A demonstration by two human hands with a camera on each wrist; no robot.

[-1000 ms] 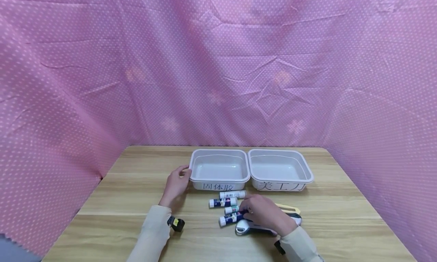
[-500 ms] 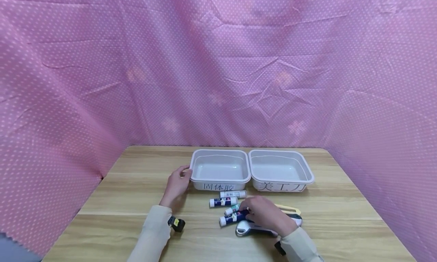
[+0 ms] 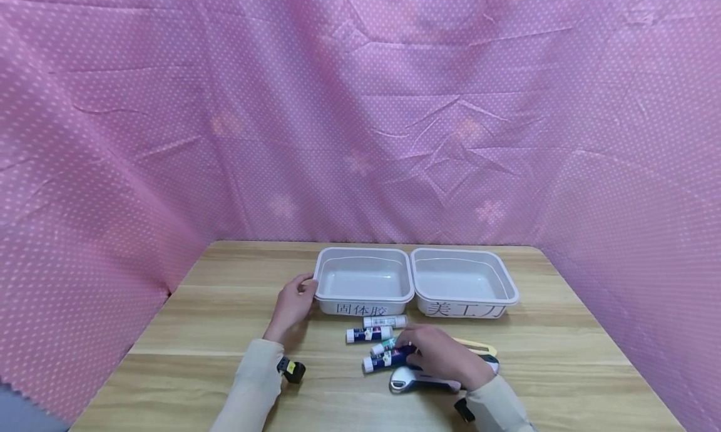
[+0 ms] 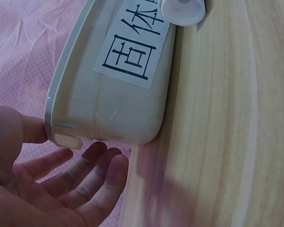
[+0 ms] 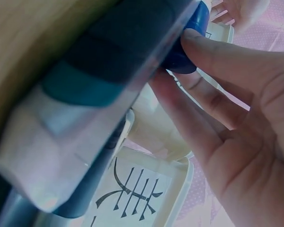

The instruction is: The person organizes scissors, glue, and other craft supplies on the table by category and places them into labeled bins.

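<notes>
My left hand (image 3: 293, 303) is at the left end of a white plastic box (image 3: 363, 299), thumb at the rim and fingers below it, holding that corner. The box has a paper label with dark characters. In the head view, my right hand (image 3: 442, 354) pinches the right end of a navy glue stick (image 3: 385, 360) with a white cap. The right wrist view shows its rounded blue end (image 5: 182, 64) between thumb and finger. Beside it lies a green-and-white glue stick (image 3: 384, 346), partly hidden by the hand. A navy glue stick (image 3: 368, 334) and a white one (image 3: 385, 321) lie behind.
A second labelled white box (image 3: 467, 302) stands against the first on its right. Under and beside my right hand lie a white-and-dark utility knife (image 3: 422, 379) and a yellow one (image 3: 477, 346). A pink dotted curtain (image 3: 360, 138) hangs behind the wooden table (image 3: 242, 263).
The green-and-white glue stick has turned slightly, its right end swinging away from the viewer. My right hand has barely shifted; the left hand stays at the box.
</notes>
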